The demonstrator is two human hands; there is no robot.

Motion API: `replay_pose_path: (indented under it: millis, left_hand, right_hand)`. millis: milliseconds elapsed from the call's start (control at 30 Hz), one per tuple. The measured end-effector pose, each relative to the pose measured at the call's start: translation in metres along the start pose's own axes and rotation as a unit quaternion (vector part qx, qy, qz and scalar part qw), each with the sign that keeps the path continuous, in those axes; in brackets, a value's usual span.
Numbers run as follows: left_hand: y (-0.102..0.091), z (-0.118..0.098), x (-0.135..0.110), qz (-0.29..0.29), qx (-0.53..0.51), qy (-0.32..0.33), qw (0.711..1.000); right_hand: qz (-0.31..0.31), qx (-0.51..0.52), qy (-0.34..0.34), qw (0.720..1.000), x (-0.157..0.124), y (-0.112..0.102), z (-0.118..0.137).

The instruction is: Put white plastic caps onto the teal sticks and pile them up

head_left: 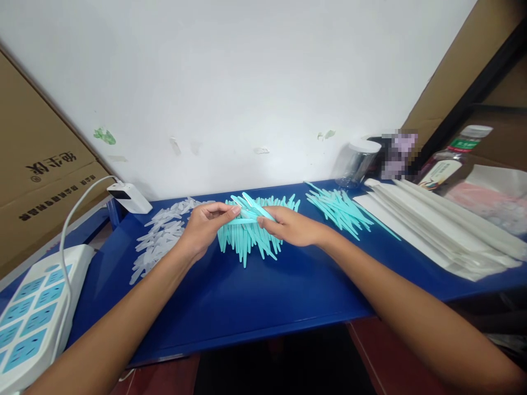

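A blue worktop [255,307] bears a teal stick pile [247,244]. Both grips, left hand [203,227] and right hand [290,226], are pinched closed on a stick bundle [249,211].

Smooth, matt teal plastic sticks [247,241] are heaped at the middle of a blue desk [255,302] whose smooth surface has a faint sheen. Translucent, frosted plastic caps [158,238] lie toward its left edge. White papery sleeves [432,230] near the right edge look matt. At the left corner sits a glossy white plastic power strip [33,312].
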State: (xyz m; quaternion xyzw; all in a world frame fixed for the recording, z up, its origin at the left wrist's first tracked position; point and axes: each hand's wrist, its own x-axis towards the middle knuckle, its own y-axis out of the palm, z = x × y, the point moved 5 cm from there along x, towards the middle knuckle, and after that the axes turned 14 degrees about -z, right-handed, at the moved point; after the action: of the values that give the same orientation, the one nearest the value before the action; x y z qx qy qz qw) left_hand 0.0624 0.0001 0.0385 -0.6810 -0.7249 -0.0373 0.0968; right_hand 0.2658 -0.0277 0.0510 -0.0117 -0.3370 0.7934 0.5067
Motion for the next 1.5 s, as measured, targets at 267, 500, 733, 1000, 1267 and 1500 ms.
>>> replay_pose_path:
  millis: [267, 500, 733, 1000, 1267, 1500]
  left_hand:
    - [-0.003, -0.016, 0.002, 0.031, 0.053, 0.047, 0.997]
    - [-0.076, -0.021, 0.045, 0.028, 0.433, 0.149, 0.888]
    - [-0.085, 0.016, 0.059, 0.159, 0.48, 0.155, 0.849]
    - [-0.101, 0.031, 0.07, 0.138, 0.491, 0.102, 0.854]
    - [-0.098, 0.025, 0.067, 0.133, 0.473, 0.086, 0.867]
    - [-0.064, -0.015, 0.043, 0.109, 0.232, 0.091, 0.962]
  right_hand:
    - [-0.009, 0.026, 0.001, 1.0, 0.001, 0.002, 0.0]
    - [-0.054, -0.042, 0.025, 0.997, 0.002, -0.017, -0.012]
    - [-0.077, -0.058, 0.046, 0.994, 0.003, -0.027, -0.02]
    - [-0.037, -0.063, 0.051, 0.996, 0.003, -0.02, -0.018]
    - [0.003, 0.018, 0.089, 0.996, -0.002, -0.019, -0.016]
    - [0.034, 0.035, 0.076, 0.996, -0.005, -0.02, -0.012]
